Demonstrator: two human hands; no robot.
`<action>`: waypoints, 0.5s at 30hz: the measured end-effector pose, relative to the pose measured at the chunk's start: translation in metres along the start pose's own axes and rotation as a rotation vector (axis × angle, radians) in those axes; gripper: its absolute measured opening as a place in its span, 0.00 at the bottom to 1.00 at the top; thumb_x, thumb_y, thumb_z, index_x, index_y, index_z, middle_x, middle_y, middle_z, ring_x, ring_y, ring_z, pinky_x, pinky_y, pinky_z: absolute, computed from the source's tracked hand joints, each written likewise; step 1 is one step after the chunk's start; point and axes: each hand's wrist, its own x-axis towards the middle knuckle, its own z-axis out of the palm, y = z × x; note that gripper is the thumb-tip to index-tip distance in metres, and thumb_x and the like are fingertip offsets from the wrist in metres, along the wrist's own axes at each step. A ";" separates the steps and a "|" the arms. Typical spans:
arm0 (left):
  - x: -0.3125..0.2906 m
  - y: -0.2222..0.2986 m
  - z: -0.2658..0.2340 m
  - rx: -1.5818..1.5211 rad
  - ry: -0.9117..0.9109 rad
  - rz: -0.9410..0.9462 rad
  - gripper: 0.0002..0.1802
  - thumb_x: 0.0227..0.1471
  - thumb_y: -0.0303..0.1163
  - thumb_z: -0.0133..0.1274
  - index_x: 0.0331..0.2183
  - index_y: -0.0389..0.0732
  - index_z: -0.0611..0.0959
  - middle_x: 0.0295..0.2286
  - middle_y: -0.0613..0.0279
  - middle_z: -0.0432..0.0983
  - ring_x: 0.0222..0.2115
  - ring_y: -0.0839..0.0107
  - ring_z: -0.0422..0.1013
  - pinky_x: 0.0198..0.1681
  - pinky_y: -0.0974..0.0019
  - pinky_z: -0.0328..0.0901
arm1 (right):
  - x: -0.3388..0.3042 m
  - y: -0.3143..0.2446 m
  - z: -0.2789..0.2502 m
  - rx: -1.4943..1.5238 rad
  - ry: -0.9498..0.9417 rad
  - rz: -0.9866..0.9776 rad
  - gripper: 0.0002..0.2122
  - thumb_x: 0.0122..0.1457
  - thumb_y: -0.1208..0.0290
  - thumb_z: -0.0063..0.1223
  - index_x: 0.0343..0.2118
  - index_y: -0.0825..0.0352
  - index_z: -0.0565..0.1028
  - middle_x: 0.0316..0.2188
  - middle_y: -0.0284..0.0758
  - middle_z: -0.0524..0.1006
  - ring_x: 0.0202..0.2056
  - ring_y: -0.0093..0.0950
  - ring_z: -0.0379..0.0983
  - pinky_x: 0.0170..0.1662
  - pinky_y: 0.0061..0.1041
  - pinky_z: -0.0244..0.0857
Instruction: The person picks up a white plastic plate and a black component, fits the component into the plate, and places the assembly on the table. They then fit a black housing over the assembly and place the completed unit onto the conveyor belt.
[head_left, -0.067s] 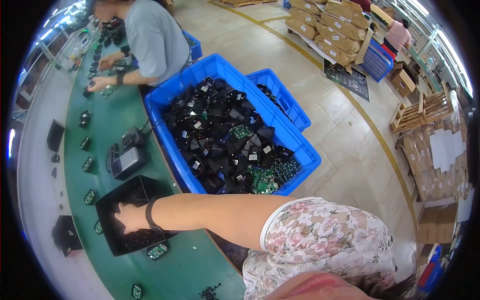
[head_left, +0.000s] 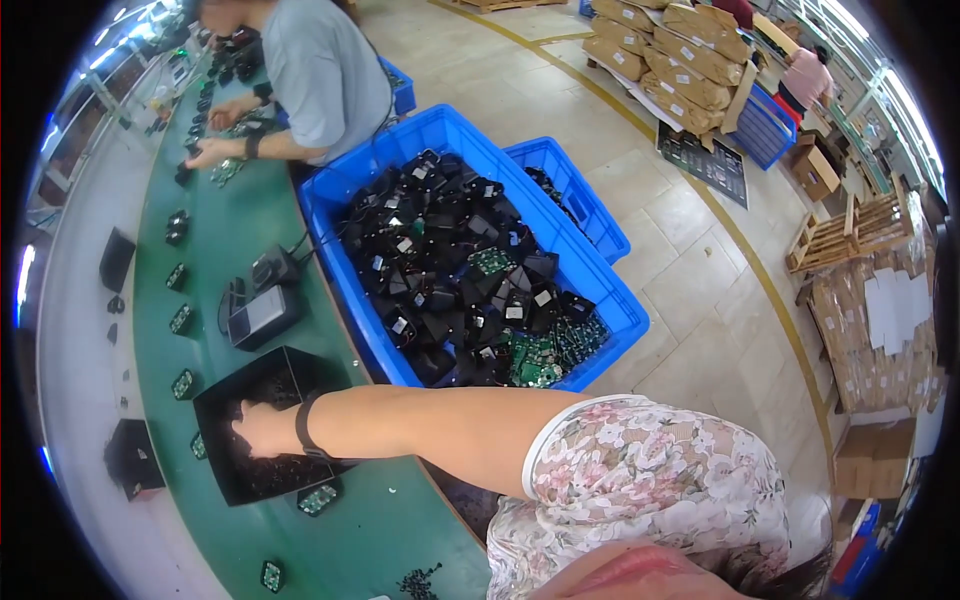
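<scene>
My right hand [head_left: 258, 427], with a dark band on its wrist, reaches across into a black open tray [head_left: 225, 475] that sits on the green conveyor belt [head_left: 215, 250]. The fingers are curled down among small dark parts in the tray, and I cannot tell whether they grip any. My forearm runs back to a floral short sleeve [head_left: 640, 480]. My left hand is out of view.
A large blue bin [head_left: 580, 270] full of black parts and green circuit boards stands beside the belt, with a smaller blue bin [head_left: 590, 205] behind it. Small green boards [head_left: 318, 498] and a black device [head_left: 262, 315] lie on the belt. Another person [head_left: 320, 70] works farther along.
</scene>
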 end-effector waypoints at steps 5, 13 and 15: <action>0.001 -0.014 0.001 0.067 0.024 0.052 0.18 0.60 0.40 0.40 0.36 0.31 0.67 0.33 0.45 0.65 0.32 0.59 0.63 0.39 0.57 0.64 | 0.013 0.007 0.017 -0.036 0.133 -0.026 0.18 0.47 0.67 0.52 0.41 0.70 0.70 0.39 0.54 0.70 0.38 0.45 0.71 0.38 0.38 0.67; 0.016 -0.050 0.005 -0.044 0.007 0.717 0.17 0.59 0.40 0.43 0.40 0.35 0.70 0.36 0.46 0.69 0.36 0.56 0.67 0.41 0.54 0.64 | 0.014 0.001 -0.015 0.168 0.317 -0.040 0.09 0.44 0.72 0.49 0.28 0.68 0.77 0.28 0.48 0.77 0.34 0.43 0.75 0.38 0.38 0.69; 0.000 -0.003 0.002 0.051 0.153 0.138 0.18 0.59 0.40 0.42 0.41 0.35 0.71 0.37 0.51 0.69 0.36 0.61 0.66 0.38 0.61 0.64 | 0.007 -0.006 -0.030 0.159 0.197 -0.056 0.11 0.42 0.73 0.50 0.29 0.68 0.79 0.31 0.48 0.77 0.35 0.45 0.75 0.39 0.39 0.70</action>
